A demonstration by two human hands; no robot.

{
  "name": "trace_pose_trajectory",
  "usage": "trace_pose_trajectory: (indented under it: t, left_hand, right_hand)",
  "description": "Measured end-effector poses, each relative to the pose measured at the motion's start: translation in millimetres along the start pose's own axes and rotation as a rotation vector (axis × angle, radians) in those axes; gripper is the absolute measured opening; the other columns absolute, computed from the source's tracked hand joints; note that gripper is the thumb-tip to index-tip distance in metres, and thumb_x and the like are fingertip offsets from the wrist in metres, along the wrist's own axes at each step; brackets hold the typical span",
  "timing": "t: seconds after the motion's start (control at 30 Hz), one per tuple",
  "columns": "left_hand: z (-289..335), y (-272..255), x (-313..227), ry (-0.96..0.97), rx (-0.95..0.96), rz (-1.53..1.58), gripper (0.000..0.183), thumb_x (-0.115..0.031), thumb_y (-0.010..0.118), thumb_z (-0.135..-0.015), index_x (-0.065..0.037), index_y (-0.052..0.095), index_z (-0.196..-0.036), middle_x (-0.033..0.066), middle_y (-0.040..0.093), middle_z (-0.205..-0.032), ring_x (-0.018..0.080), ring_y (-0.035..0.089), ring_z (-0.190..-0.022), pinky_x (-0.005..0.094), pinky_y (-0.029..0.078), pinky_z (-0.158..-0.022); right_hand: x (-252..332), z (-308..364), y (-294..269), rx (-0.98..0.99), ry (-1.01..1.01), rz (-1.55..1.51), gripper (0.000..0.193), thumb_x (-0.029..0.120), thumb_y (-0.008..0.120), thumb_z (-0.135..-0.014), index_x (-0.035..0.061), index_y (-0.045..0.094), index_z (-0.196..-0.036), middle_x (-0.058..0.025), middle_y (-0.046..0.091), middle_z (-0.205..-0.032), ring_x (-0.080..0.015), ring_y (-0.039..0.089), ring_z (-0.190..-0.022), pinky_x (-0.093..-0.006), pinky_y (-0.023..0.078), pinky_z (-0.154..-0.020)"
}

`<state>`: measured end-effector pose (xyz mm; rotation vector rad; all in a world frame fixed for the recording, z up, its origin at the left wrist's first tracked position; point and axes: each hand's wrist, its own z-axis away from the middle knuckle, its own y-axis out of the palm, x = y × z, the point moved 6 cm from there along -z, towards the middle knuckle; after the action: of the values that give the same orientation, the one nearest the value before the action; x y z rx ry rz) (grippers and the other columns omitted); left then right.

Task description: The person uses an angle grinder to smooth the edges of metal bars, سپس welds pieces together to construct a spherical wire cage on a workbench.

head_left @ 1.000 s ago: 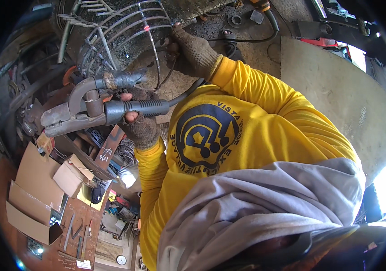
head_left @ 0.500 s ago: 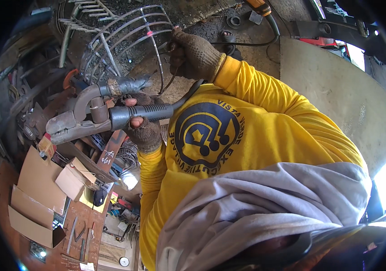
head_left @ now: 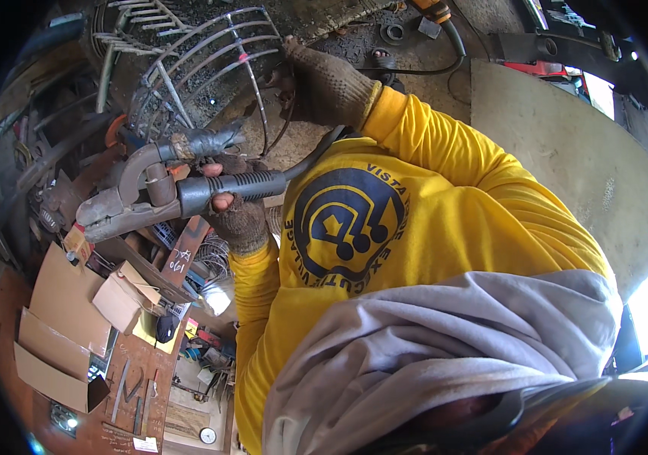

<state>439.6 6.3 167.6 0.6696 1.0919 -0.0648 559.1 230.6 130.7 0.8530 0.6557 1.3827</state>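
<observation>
My left hand (head_left: 239, 229), in a brown knit glove with bare fingertips, is closed round the ribbed handle of a welding electrode holder (head_left: 225, 189). The holder's worn jaws point left, and no rod shows in them. Farther off and to the right, my gloved right hand (head_left: 331, 85) is closed, its fingertips at the upper right corner of a curved frame of metal rods (head_left: 244, 58). A pinkish spot marks one rod. Below that hand runs a thin, bent brown rod or wire (head_left: 282, 130); whether the hand also grips it, I cannot tell.
A brown bench (head_left: 131, 371) at the lower left bears open cardboard boxes (head_left: 62, 299) and hand tools. An orange power tool (head_left: 432, 9) with its cord lies at the far edge. A large pale sheet (head_left: 551, 144) stands at right. Metal scrap crowds the left.
The rod frame and my right hand have shifted slightly left together. The electrode holder in my left hand has also drifted a little left.
</observation>
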Motion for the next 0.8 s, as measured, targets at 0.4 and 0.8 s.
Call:
trace_pose_trajectory:
  t: [0.4, 0.8]
  left_hand:
    - [14, 52, -15, 0.373, 0.085, -0.724, 0.068, -0.063, 0.061, -0.092, 0.003, 0.051, -0.107, 0.0096, 0.061, -0.094, 0.0224, 0.063, -0.083, 0.0333, 0.049, -0.080]
    - [18, 41, -8, 0.305, 0.115, -0.535, 0.064, -0.049, 0.077, -0.087, 0.002, 0.048, -0.113, 0.0070, 0.062, -0.095, 0.0191, 0.063, -0.081, 0.0328, 0.054, -0.077]
  right_hand:
    - [1, -7, -8, -0.013, 0.129, 0.017, 0.029, 0.042, 0.059, -0.100, 0.0142, 0.063, -0.095, 0.0037, 0.055, -0.073, -0.0127, 0.051, -0.066, -0.0350, 0.045, -0.070]
    - [6, 13, -30, 0.154, 0.017, -0.104, 0.035, 0.037, 0.060, -0.100, 0.0065, 0.065, -0.117, -0.0085, 0.072, -0.099, -0.0220, 0.067, -0.087, -0.0418, 0.051, -0.088]
